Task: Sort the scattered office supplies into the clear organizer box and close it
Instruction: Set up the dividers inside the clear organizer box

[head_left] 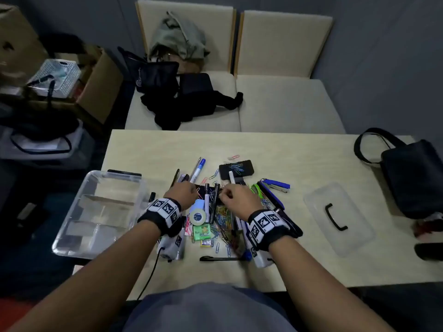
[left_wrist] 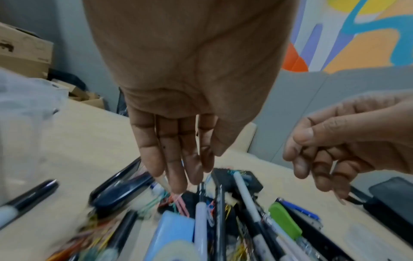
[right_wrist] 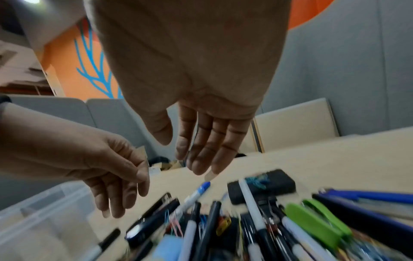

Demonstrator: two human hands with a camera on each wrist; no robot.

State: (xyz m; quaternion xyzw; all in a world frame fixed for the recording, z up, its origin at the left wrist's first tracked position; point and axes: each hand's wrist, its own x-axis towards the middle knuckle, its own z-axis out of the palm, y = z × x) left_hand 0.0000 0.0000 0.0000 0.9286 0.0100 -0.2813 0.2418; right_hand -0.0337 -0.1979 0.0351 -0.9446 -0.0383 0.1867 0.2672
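A pile of pens, markers and coloured paper clips (head_left: 221, 219) lies mid-table, with a tape roll (head_left: 197, 216), a green stapler (head_left: 256, 190) and a blue stapler (head_left: 275, 184). The clear organizer box (head_left: 100, 212) stands open to the left of the pile. Its lid (head_left: 338, 219) lies apart on the right. My left hand (left_wrist: 176, 185) hovers over the pile with straight fingers, its tips just above a pink paper clip (left_wrist: 182, 204). My right hand (right_wrist: 201, 167) hangs relaxed beside it, over the markers (right_wrist: 250, 199), and holds nothing.
A black eraser-like block (head_left: 236, 169) with clips on it sits behind the pile. A black pen (head_left: 220, 259) lies near the front edge. A black bag (head_left: 412, 178) occupies the table's right end. Beyond the table stands a sofa with bags (head_left: 177, 97). Cardboard boxes stand at the left.
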